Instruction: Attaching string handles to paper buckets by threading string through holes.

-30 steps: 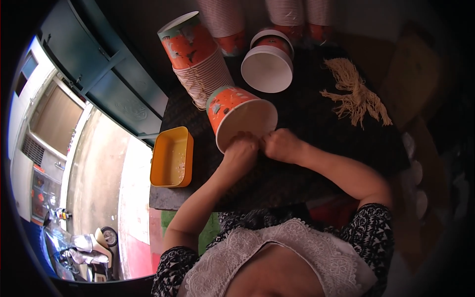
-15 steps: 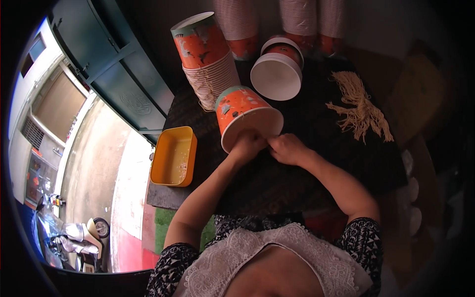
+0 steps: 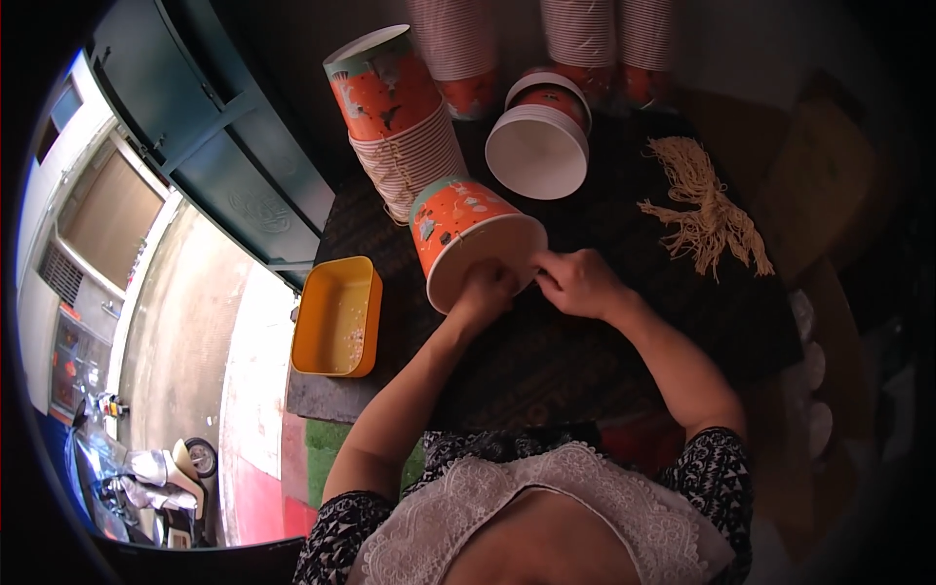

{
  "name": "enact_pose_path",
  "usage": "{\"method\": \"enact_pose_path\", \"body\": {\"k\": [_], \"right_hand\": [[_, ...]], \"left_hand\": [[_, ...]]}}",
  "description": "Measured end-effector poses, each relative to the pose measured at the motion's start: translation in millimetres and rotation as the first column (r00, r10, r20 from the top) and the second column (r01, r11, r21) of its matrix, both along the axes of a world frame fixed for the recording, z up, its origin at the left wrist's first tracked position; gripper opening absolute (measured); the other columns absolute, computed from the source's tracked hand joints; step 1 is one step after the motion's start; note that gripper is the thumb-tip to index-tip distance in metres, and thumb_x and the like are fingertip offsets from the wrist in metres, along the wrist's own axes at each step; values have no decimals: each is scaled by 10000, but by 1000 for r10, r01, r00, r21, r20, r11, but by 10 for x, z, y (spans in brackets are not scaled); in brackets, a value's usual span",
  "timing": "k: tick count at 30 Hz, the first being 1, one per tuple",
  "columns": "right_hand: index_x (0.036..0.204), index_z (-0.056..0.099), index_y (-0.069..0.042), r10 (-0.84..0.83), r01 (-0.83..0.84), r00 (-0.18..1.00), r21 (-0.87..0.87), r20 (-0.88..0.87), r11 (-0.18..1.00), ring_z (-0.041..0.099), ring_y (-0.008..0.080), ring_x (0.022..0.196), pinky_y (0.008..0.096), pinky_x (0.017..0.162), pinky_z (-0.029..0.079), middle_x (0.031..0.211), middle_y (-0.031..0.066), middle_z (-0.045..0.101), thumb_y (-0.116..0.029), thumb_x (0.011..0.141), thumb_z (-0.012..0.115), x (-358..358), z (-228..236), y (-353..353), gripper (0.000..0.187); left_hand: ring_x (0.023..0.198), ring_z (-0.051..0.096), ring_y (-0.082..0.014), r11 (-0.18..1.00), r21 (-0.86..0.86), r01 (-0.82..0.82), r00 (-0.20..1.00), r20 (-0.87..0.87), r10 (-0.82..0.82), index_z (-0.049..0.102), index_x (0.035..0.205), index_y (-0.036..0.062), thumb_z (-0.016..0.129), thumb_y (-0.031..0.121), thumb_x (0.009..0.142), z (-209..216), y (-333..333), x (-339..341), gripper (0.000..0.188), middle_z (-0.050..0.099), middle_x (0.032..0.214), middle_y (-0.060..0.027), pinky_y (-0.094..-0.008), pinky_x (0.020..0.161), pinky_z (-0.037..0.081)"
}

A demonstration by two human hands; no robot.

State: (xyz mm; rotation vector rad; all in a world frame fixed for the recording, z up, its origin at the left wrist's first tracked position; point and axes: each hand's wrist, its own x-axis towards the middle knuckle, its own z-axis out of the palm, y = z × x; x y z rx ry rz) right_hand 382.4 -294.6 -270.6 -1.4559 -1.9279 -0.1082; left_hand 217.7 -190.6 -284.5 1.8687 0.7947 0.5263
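An orange paper bucket (image 3: 456,219) with a pale rim and grey-green base band lies tilted, its mouth toward me. My left hand (image 3: 487,291) reaches into the mouth, fingers curled near the lower right inner wall; what they hold, if anything, is hidden. At the rim's right edge is my right hand (image 3: 585,281), its index finger and thumb closed against the edge and the other fingers folded. Anything pinched there is too small to make out. Behind the bucket, a tall nested stack of matching buckets (image 3: 414,151) has thin cords hanging along its rims.
A yellow plastic tub (image 3: 366,341) with small bits inside stands left on the dark table (image 3: 682,341). Two nested buckets (image 3: 536,161) lie on their side at the back. A bundle of beige cords (image 3: 707,210) lies right. More bucket stacks (image 3: 580,49) stand behind.
My right hand has shifted slightly right and up along the rim, its index finger now straighter. The bucket has moved a little left in view; my left hand stays inside it.
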Motion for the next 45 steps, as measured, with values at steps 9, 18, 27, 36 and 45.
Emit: {"method": "enact_pose_path", "body": {"k": [9, 18, 27, 36, 45], "right_hand": [[991, 579, -17, 86, -67, 996, 397, -31, 915, 628, 285, 621, 356, 544, 513, 762, 125, 611, 66, 742, 607, -221, 636, -125, 264], [801, 568, -59, 241, -398, 892, 409, 382, 821, 586, 188, 713, 304, 600, 498, 778, 52, 545, -123, 730, 583, -927, 650, -8, 97], [894, 607, -38, 414, -627, 744, 336, 524, 703, 576, 152, 734, 240, 565, 442, 899, 65, 596, -161, 725, 592, -1260, 409, -332, 209], [967, 591, -8, -144, 159, 973, 69, -180, 985, 652, 371, 741, 427, 590, 521, 816, 202, 648, -10, 822, 547, -361, 80, -16, 151], [966, 613, -29, -129, 89, 972, -200, -198, 976, 636, 403, 818, 477, 687, 521, 864, 223, 652, -96, 836, 522, -55, -171, 406, 172]], "left_hand": [[596, 598, -170, 991, -24, 129, 991, -32, -129, 632, 805, -28, 620, 102, 790, -93, 58, -46, 132, 627, 670, -85, -309, 549, 474], [914, 604, -255, 905, 408, 122, 969, 148, -197, 593, 1000, 66, 658, 96, 818, -150, -59, -122, 196, 621, 994, -126, -369, 792, 489], [754, 606, -241, 838, 545, 26, 999, 2, -33, 599, 870, 36, 685, 123, 800, -288, 53, 40, 140, 638, 813, -139, -344, 693, 489], [738, 628, -259, 955, 295, -12, 981, 190, -46, 622, 811, -8, 672, 58, 775, -286, 38, 44, 90, 645, 773, -162, -361, 668, 490], [476, 529, -113, 964, 236, 119, 976, 153, -158, 599, 775, 16, 621, 131, 876, -60, 107, 71, 155, 561, 593, -39, -260, 418, 410]]}}
